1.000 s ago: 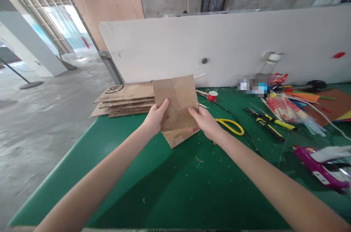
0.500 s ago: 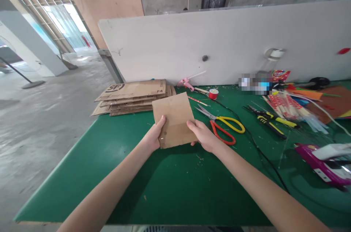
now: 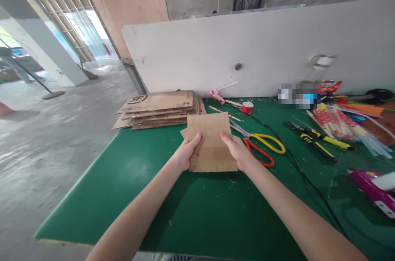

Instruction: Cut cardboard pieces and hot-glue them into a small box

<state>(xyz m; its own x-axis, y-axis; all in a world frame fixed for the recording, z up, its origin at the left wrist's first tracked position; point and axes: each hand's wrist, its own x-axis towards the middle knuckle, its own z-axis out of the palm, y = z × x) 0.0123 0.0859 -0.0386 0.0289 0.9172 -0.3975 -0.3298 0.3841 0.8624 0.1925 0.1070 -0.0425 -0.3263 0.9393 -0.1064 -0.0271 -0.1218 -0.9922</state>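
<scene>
A brown cardboard piece point(image 3: 212, 152), roughly square, is held between my two hands over the green table. My left hand point(image 3: 187, 152) grips its left edge, thumb on the front face and fingers hidden behind. On the right edge my right hand point(image 3: 239, 152) holds it the same way. A corner of another cardboard layer shows behind it at the left. Just right of my right hand lie scissors point(image 3: 262, 143) with one yellow and one red handle, their blades partly behind the cardboard.
Folded cardboard point(image 3: 163, 108) is stacked at the back left. A pink glue gun point(image 3: 217, 96) and red spool point(image 3: 247, 107) lie near the white partition point(image 3: 191, 55). Pliers point(image 3: 321, 139), wrapped sticks point(image 3: 336, 123), a black cable point(image 3: 304, 180) and a purple device point(image 3: 370, 189) occupy the right side.
The cardboard has turned from tilted to nearly straight, and a second layer's corner now shows behind it. Both hands keep their hold. The camera view has shifted slightly left.
</scene>
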